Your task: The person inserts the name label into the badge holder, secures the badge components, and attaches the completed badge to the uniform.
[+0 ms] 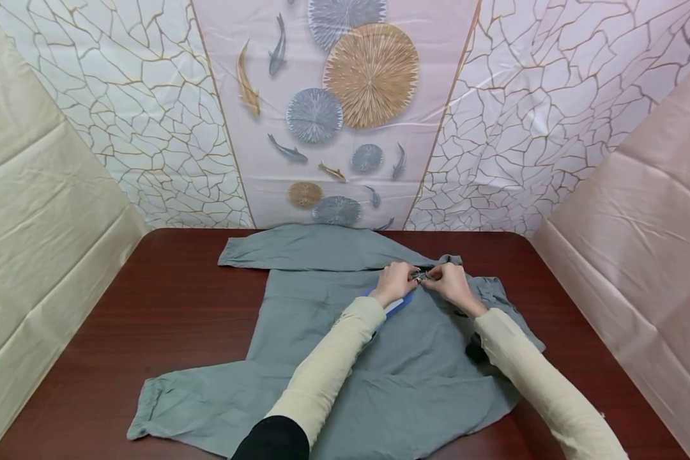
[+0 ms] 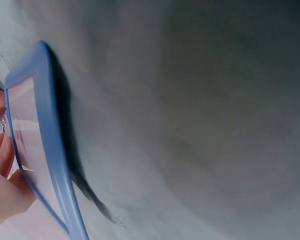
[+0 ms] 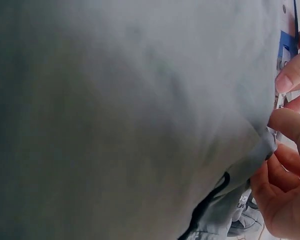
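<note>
A grey-green long-sleeved garment (image 1: 316, 313) lies spread on the table, its collar end to the right. Near its upper right part, my left hand (image 1: 393, 284) pinches the small metal clip (image 1: 419, 275) of a blue-framed badge holder (image 1: 399, 305). Under that hand the badge holder (image 2: 51, 125) shows its pale card side in the left wrist view, standing tilted over the cloth. My right hand (image 1: 451, 284) pinches the garment's edge right beside the clip. In the right wrist view, fingers (image 3: 285, 122) grip the folded cloth. Whether the clip bites the cloth is hidden.
The dark red-brown table (image 1: 201, 319) shows on both sides of the garment. One sleeve (image 1: 305, 249) stretches left along the back edge, another (image 1: 207, 399) along the front. A patterned cloth backdrop (image 1: 333, 160) hangs behind, with beige drapes (image 1: 40, 255) at the sides.
</note>
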The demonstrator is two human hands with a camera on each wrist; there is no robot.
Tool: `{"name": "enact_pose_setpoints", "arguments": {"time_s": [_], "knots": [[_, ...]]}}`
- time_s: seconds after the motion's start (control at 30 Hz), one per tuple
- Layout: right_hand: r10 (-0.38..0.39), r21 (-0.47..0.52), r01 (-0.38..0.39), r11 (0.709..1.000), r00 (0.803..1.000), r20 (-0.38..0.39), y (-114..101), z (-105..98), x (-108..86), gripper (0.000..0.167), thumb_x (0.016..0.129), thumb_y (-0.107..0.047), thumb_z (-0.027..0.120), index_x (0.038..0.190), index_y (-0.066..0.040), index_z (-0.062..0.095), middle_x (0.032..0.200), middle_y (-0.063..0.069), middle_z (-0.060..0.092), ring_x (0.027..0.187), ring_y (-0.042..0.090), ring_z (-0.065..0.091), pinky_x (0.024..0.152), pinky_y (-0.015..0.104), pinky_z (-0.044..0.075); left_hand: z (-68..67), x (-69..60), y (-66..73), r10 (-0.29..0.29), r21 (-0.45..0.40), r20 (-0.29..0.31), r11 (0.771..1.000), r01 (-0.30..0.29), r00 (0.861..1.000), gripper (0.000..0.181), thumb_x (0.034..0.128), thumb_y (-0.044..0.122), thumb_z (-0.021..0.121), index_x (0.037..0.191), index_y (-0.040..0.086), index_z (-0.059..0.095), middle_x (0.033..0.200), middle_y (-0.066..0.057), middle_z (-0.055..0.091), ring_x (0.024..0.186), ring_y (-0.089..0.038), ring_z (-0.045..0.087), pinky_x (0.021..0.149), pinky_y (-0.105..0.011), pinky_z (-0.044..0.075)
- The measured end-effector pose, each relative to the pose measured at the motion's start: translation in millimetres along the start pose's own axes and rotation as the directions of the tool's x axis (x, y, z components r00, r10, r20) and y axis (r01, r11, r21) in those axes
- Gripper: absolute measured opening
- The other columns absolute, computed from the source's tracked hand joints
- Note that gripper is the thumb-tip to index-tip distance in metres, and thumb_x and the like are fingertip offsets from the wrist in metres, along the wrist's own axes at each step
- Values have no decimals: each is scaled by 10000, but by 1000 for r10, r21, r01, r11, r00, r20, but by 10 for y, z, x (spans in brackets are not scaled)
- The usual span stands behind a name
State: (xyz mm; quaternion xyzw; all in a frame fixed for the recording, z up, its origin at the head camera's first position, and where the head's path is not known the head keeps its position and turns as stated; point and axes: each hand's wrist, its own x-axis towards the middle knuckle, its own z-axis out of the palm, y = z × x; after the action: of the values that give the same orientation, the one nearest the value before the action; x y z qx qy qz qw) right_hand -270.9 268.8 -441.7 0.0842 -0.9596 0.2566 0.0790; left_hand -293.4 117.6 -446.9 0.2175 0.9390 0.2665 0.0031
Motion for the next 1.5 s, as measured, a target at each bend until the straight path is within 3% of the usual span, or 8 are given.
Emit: {"name": "enact_pose_setpoints", "arguments": {"time_s": [0.17,0.3,0.4,0.53,0.93,1.23,1.5], "knots": [[-1,-5,1,1000,1000,-10,15,11,10,237,784,-147,672,906,57,681,861,230,664,746,300,625,674,411,510,1,4,12,5,6,4,1000,-5,1000,293,838,279,620,1125,222,629,882,49,675,670,-85,600,538,-192,435],[-27,1,27,1000,999,-24,10,13,4,235,777,-136,678,914,56,681,865,224,666,750,298,630,655,389,517,-10,1,16,9,23,5,1000,-10,1000,141,849,281,605,851,169,690,768,1,655,602,-130,575,495,-215,378],[-64,-1,64,998,997,-33,10,15,-6,216,772,-125,680,900,48,688,844,212,672,722,283,632,641,384,518,-8,-1,16,23,63,7,998,-23,1000,200,856,285,595,705,158,624,715,-26,629,571,-161,556,479,-244,348],[-112,-13,111,994,993,-37,24,16,-5,190,772,-117,677,889,31,698,815,189,681,684,256,634,622,375,518,-3,2,15,26,87,8,996,-26,1000,132,855,285,595,792,193,665,826,-11,666,637,-169,587,509,-256,388],[-203,-23,202,979,979,-35,54,6,-11,157,768,-93,678,890,0,710,752,146,688,553,157,593,538,297,497,-9,21,-2,-46,-13,58,999,47,997,214,845,278,609,1047,248,673,989,50,673,690,-109,600,553,-211,434],[-197,-15,197,980,980,-36,29,-5,3,162,770,-90,677,890,15,706,781,174,687,592,200,618,538,299,511,-7,40,-24,-52,-52,55,997,55,997,148,834,276,622,941,221,707,931,46,680,644,-108,579,526,-213,411],[-230,-31,229,973,973,-26,44,-11,-11,148,770,-74,673,881,19,706,761,171,686,536,164,596,495,255,490,13,36,-31,-39,-34,45,999,41,998,116,838,280,617,884,225,708,899,50,676,638,-109,569,526,-214,406]]}}
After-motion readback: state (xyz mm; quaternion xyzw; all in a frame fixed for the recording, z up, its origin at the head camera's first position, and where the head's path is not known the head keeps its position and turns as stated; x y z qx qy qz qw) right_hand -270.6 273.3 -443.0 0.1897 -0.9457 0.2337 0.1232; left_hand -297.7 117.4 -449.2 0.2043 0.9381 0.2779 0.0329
